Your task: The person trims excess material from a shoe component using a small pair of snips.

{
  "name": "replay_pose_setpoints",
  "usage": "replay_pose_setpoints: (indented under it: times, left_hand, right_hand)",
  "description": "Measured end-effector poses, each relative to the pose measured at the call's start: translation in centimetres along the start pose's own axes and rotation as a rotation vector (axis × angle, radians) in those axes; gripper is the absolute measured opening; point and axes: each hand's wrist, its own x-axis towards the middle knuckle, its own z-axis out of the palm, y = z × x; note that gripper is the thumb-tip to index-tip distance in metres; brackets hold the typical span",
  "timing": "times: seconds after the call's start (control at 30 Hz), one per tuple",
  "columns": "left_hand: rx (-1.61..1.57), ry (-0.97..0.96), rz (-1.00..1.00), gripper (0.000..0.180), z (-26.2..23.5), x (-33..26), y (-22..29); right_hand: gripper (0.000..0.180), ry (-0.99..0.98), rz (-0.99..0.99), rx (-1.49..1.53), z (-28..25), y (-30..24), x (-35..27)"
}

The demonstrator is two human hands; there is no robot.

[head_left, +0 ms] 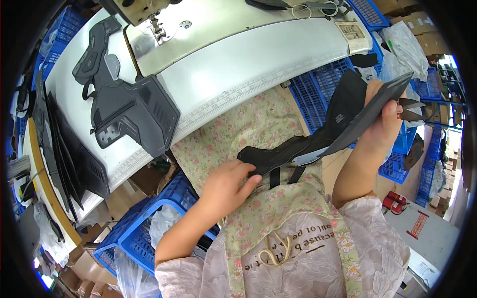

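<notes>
Above my lap, both hands hold up a long black and dark-grey fabric panel point(343, 111), shaped with a narrow arm and a wider end. My left hand point(226, 186) pinches its narrow end, thumb and fingers closed. Around the wider end my right hand point(381, 126) is closed, and a pair of scissors point(413, 110) sticks out past its fingers; its handles are hidden. Two black straps point(296, 175) hang below the panel. On the white table to the left lies a similar dark-grey sewn panel point(136, 111), with a short arm and a wide ribbed part.
A sewing machine point(159, 30) stands at the table's far side. More dark panels point(69, 154) hang over the left table edge. Blue plastic crates point(131, 238) sit left and right of me. Another scissors pair point(318, 6) lies at the top right, near an inset tray point(350, 32).
</notes>
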Motion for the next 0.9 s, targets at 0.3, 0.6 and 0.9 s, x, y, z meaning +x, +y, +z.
replay_pose_setpoints:
  times: [0.3, 0.6, 0.9]
  left_hand:
    - [0.24, -0.112, 0.002, 0.014, 2.3, 1.3, 1.7]
    - [-0.039, 0.037, -0.255, 0.012, 3.3, 0.0, 0.5]
    - [-0.172, 0.069, -0.142, 0.009, 3.5, -0.9, 0.6]
  right_hand:
    - [0.036, 0.014, -0.004, 0.05, -1.1, 0.4, -0.7]
    - [0.035, -0.019, -0.055, 0.114, -1.4, 0.0, -0.3]
    - [0.033, -0.02, -0.054, 0.139, -1.6, 0.2, -0.3]
